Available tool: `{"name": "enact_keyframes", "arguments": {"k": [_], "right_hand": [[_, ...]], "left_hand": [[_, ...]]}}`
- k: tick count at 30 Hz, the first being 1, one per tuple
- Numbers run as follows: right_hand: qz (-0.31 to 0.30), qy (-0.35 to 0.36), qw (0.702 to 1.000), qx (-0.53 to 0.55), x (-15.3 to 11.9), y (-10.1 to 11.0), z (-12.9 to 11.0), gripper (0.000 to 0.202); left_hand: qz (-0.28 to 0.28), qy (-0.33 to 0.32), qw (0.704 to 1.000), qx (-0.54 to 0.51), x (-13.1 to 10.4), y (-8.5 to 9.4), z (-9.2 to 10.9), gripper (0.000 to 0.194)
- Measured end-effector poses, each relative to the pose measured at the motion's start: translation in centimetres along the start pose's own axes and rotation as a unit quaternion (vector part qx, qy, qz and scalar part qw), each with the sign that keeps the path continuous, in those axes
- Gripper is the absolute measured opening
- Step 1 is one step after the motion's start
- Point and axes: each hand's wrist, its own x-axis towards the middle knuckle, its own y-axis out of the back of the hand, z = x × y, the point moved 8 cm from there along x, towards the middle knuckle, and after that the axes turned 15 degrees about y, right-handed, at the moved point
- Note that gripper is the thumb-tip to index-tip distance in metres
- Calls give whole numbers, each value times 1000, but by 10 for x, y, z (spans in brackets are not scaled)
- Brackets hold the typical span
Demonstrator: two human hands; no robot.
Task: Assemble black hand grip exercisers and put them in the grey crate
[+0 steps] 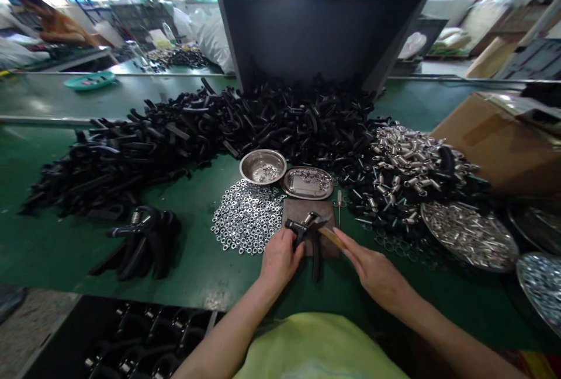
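Note:
My left hand (279, 257) is closed round one end of a black curved handle part (315, 259) with a silver spring at its top. The part rests on a brown square pad (289, 208). In my right hand (374, 269) is a hammer (332, 237) by its wooden handle, its dark head against or just over the part; contact is hard to make out. Left of the pad lies a spread of silver nut-like rings (245, 221). Behind it are a round steel bowl (245, 176) and an oval steel tray (302, 194) with small metal pieces. A screwdriver (339, 199) lies beside the pad.
A long heap of black parts (175, 134) spills from a tipped grey bin (324, 34). Silver springs (407, 154), a dish of metal pins (468, 236) and a cardboard box (495, 139) stand right. Several assembled handles (146, 244) lie left. Another person (56, 20) sits far left.

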Motion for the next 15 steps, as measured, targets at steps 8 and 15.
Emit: {"name": "enact_keyframes", "arguments": {"k": [8, 15], "right_hand": [[7, 25, 999, -40, -1, -2, -6, 43], [106, 10, 994, -31, 20, 22, 2, 46]], "left_hand": [[-1, -6, 1000, 12, 3, -1, 2, 9], [-8, -7, 1000, 14, 4, -2, 3, 8]]}}
